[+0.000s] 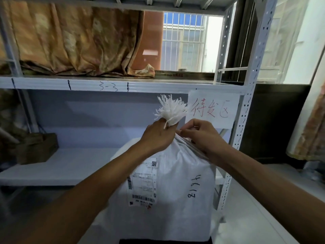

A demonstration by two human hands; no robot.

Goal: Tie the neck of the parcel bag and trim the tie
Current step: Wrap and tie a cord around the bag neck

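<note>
Where the shelving meets the floor: the parcel bag [175, 182] stands upright, in front of the lower shelf [58, 166].
Bag material: white woven sack, slightly creased, bulging and boxy below, narrowing to gathered pleats at the top.
Neck: bunched tight, ending in a frayed tuft [171, 108] of loose white threads fanning upward.
Tie: a thin pale tie [166, 124] circles the neck just under the tuft; a short loose end hangs over the left knuckles.
Left hand [157, 136]: fingers wrapped closed around the neck right below the tie.
Right hand [202, 136]: fingers pinched together just beside the neck, pressing the pleated shoulder of the bag; what they pinch is too small to tell.
Markings: a printed shipping label [143, 182] with barcodes on the front, black handwritten digits [193, 186] beside it.
Rack: white perforated steel upright [246, 110], smooth painted shelves.
Sign: paper sheet [213, 109] with red handwriting taped to the shelf edge.
Upper shelf: crumpled tan curtain cloth [73, 41].
Left of the lower shelf: a dark wooden box [37, 148].
</note>
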